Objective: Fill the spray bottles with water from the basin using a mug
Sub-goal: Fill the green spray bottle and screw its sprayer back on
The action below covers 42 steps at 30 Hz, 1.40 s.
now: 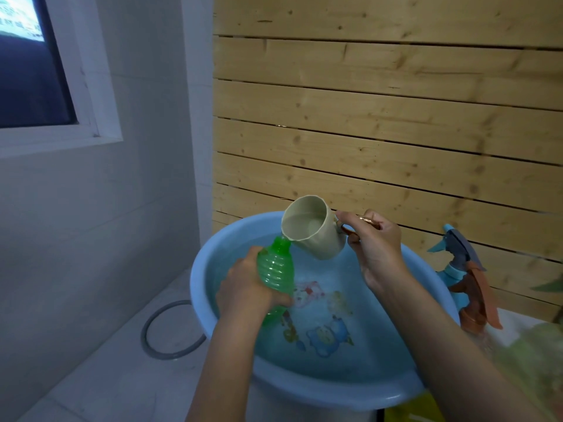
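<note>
- My left hand (pixel 246 292) grips green spray bottle (pixel 275 274), neck tilted up-right over blue basin (pixel 320 388).
- My right hand (pixel 373 246) grasps beige mug (pixel 310 228) handle, mouth tipped left onto bottle neck.

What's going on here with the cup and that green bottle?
Someone is filling a bottle with water. The left hand grips the green bottle over the blue basin, which has water in it. The right hand holds the mug by its handle, tipped so its lip meets the bottle's open neck. A blue spray top and an orange spray top wait beside the basin.
</note>
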{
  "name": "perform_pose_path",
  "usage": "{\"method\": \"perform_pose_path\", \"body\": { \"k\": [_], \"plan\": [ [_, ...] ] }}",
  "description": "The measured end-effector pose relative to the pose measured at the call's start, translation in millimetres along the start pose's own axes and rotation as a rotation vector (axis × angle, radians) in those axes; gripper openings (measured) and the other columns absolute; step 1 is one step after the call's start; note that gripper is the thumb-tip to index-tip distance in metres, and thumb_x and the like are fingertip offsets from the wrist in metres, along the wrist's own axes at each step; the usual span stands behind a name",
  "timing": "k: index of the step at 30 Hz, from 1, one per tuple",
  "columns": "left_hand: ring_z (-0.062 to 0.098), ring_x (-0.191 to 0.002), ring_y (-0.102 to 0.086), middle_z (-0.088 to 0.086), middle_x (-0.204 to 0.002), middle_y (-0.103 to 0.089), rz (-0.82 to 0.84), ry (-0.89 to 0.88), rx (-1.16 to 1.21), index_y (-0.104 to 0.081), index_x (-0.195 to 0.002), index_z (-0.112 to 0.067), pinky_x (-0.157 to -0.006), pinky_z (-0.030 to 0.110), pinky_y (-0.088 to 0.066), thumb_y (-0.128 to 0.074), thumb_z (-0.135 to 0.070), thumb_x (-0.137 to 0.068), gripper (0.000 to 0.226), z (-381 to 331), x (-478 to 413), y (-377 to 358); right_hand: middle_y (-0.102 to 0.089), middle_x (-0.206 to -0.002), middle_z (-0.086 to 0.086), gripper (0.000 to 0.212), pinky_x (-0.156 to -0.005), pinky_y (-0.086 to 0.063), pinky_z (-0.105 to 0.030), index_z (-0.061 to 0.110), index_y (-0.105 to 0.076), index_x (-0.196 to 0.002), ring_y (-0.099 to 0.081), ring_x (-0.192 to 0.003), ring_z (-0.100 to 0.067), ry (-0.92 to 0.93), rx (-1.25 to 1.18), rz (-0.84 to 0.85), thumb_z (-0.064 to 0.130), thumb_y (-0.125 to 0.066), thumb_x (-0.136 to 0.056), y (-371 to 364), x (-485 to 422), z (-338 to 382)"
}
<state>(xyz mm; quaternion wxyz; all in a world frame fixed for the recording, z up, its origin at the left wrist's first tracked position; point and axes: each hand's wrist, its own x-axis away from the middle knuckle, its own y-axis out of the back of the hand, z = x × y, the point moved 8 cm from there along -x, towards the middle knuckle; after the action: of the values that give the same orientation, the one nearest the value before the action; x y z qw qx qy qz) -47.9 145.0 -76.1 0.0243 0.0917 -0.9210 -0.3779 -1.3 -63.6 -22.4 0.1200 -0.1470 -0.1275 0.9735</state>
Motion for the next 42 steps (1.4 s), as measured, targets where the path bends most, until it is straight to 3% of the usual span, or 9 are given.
{"method": "perform_pose_path", "body": {
  "k": [5,16,24,29,33,42],
  "plan": [
    [0.021,-0.106,-0.055,-0.005,-0.115,-0.056,0.014,-0.003,0.003,-0.043,-0.123,-0.035,-0.083,0.032,-0.047,-0.087,-0.032,-0.056,0.080,-0.1,-0.9,-1.5,-0.036,-0.042,0.013,0.050,-0.050,-0.034,-0.017,0.019,-0.035,-0.049,-0.035,-0.046,-0.004,0.018,-0.041,0.002,0.002,-0.074,-0.077,0.3,0.1,2.3],
    [0.021,-0.107,-0.055,-0.007,-0.116,-0.056,0.016,0.018,-0.011,-0.044,-0.123,-0.036,-0.077,0.027,-0.041,-0.087,-0.031,-0.057,0.079,1.9,-0.9,-1.7,-0.034,-0.045,0.011,0.057,-0.057,-0.029,-0.025,0.023,-0.038,-0.036,-0.032,-0.054,-0.009,0.042,-0.025,0.002,0.005,-0.076,-0.075,0.8,-0.7,2.2],
    [0.021,-0.106,-0.055,-0.006,-0.115,-0.057,0.028,0.015,-0.004,-0.044,-0.123,-0.036,-0.082,0.030,-0.047,-0.088,-0.030,-0.056,0.080,1.1,-0.5,-2.4,-0.040,-0.046,0.010,0.046,-0.066,-0.031,-0.033,0.018,-0.038,-0.052,-0.034,-0.056,-0.010,0.079,0.043,-0.002,0.007,-0.077,-0.074,1.0,2.8,7.4],
    [0.021,-0.107,-0.054,-0.007,-0.117,-0.056,0.050,0.024,-0.014,-0.044,-0.122,-0.036,-0.081,0.030,-0.045,-0.088,-0.029,-0.055,0.081,1.9,-1.4,-4.3,-0.036,-0.045,0.012,0.048,-0.065,-0.030,-0.033,0.017,-0.035,-0.051,-0.032,-0.059,-0.012,0.119,0.083,-0.024,0.006,-0.075,-0.076,1.6,4.3,11.4],
    [0.021,-0.107,-0.054,-0.006,-0.116,-0.056,0.056,0.024,-0.033,-0.044,-0.123,-0.035,-0.079,0.029,-0.044,-0.088,-0.028,-0.056,0.081,2.5,-1.2,-4.5,-0.033,-0.054,0.002,0.048,-0.066,-0.028,-0.032,0.016,-0.034,-0.053,-0.030,-0.065,-0.017,0.158,0.101,-0.043,0.005,-0.074,-0.075,3.1,3.9,13.8],
    [0.021,-0.108,-0.055,-0.005,-0.118,-0.056,0.062,0.029,-0.045,-0.043,-0.125,-0.036,-0.082,0.031,-0.046,-0.087,-0.028,-0.055,0.083,2.8,-0.9,-4.4,-0.035,-0.052,0.004,0.049,-0.058,-0.028,-0.026,0.018,-0.035,-0.050,-0.031,-0.061,-0.013,0.199,0.139,-0.046,0.005,-0.075,-0.074,2.9,3.7,16.8]
  ]
}}
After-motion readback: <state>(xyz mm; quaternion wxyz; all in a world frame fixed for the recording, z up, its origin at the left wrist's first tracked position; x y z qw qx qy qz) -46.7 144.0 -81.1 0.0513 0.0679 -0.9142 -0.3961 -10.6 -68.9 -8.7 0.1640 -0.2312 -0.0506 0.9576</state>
